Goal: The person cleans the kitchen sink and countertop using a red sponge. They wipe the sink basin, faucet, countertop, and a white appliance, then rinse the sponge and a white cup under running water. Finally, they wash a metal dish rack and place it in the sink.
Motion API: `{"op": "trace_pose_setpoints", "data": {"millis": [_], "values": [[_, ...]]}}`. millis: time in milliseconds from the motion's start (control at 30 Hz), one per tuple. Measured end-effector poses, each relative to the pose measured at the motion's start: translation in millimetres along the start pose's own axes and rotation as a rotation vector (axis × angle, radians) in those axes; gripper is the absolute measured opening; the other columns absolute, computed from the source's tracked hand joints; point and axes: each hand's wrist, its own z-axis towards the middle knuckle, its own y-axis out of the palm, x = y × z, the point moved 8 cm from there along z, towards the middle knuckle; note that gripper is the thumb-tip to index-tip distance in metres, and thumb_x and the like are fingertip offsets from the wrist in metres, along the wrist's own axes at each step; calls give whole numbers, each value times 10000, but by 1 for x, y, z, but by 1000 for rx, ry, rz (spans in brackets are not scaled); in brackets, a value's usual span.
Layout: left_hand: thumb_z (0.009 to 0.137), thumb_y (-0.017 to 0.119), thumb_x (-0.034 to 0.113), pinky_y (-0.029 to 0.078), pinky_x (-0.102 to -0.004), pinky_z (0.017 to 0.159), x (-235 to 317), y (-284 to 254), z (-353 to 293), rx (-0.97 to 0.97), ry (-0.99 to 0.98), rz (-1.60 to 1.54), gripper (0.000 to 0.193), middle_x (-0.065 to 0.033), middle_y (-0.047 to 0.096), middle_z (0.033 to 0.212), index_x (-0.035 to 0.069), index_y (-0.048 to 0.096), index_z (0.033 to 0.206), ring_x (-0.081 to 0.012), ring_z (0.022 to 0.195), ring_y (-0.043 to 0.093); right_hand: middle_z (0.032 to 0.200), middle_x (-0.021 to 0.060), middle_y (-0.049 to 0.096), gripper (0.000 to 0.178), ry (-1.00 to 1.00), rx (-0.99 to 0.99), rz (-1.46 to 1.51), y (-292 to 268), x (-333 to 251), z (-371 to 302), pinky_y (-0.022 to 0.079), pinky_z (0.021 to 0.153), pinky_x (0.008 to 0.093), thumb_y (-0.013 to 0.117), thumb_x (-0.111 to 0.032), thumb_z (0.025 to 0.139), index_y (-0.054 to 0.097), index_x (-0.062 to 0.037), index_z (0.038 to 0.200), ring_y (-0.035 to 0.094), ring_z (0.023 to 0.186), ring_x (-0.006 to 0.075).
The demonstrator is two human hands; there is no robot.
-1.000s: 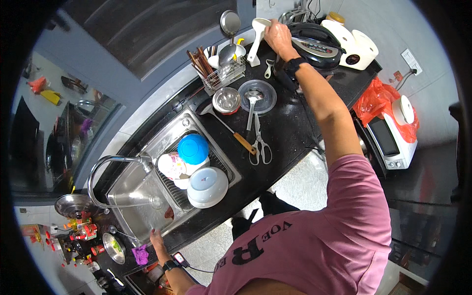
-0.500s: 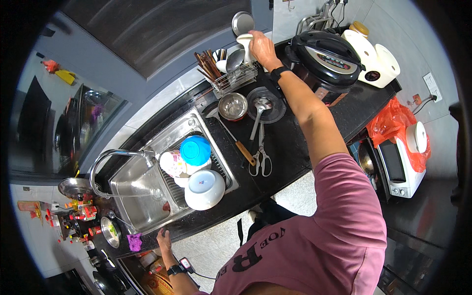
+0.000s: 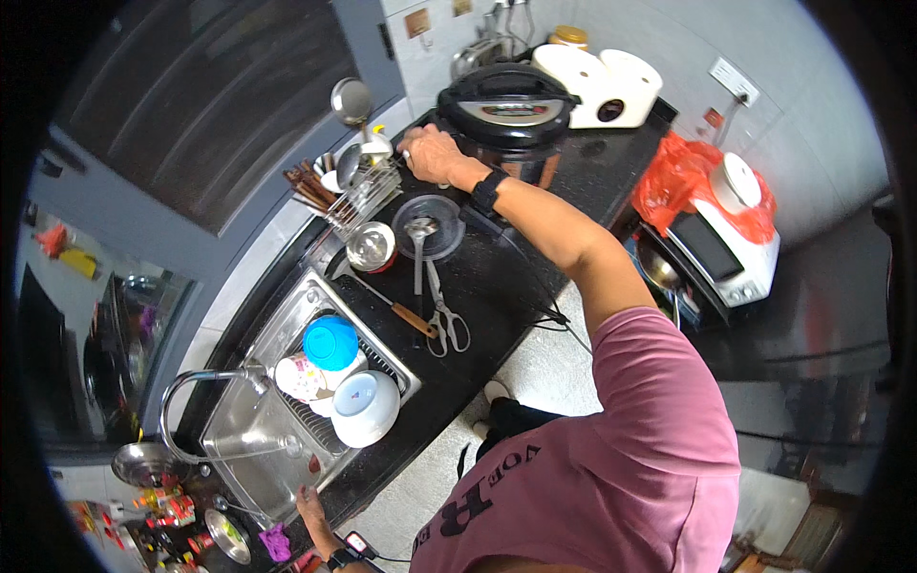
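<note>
Two bare hands show: your right hand (image 3: 435, 158), at twelve o'clock, bends its fingers beside the wire utensil rack (image 3: 368, 202) at eleven, apparently arranging utensils; I can't tell whether they grip anything. Your left hand (image 3: 313, 514), at seven, is loosely open near the sink (image 3: 239, 420). Next calls for clearing the electric pressure cooker (image 3: 506, 110).

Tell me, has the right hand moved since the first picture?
Yes: judged against the wire utensil rack, the right hand has moved closer to it.
</note>
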Motion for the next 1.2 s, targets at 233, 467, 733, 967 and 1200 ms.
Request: {"op": "trace_pose_setpoints", "data": {"millis": [233, 467, 733, 967, 1200], "values": [[940, 572, 259, 480, -431, 928, 5, 44, 58, -232, -7, -373, 560, -179, 398, 1416, 31, 382, 1415, -311, 1210, 468, 907, 165, 699, 256, 103, -76, 203, -53, 14, -141, 520, 765, 470, 595, -315, 886, 729, -103, 940, 667, 879, 371], [953, 540, 365, 456, -378, 921, 23, 64, 76, -256, 137, 144, 495, -181, 662, 1133, -40, 593, 1233, -236, 1058, 602, 658, 135, 638, 406, 24, -267, 157, -34, -26, -240, 481, 590, 384, 586, -398, 941, 689, -42, 775, 625, 606, 278], [910, 556, 312, 469, -379, 921, 39, -59, -39, -54, 137, 257, 425, -219, 666, 1110, -1, 605, 1193, -329, 1064, 632, 1157, 118, 645, 340, 296, -898, 1198, 44, -215, -306, 567, 648, 268, 515, -204, 1002, 529, -36, 1297, 662, 835, 145], [962, 556, 333, 497, -312, 813, -51, -157, -107, -33, -176, -62, 457, -94, 644, 1127, 29, 535, 1303, -179, 932, 626, 1187, 131, 617, 400, 36, -1152, 1524, 31, -457, -272, 570, 678, 286, 537, -221, 990, 475, -26, 1333, 654, 869, 167], [964, 582, 270, 501, -288, 777, -96, -185, -45, -40, -22, -297, 410, -80, 664, 1022, 3, 553, 1274, -144, 871, 632, 1173, 132, 612, 366, 42, -1116, 1682, 219, -675, -181, 570, 799, 363, 532, -193, 980, 478, -24, 1300, 652, 955, 223]]}}
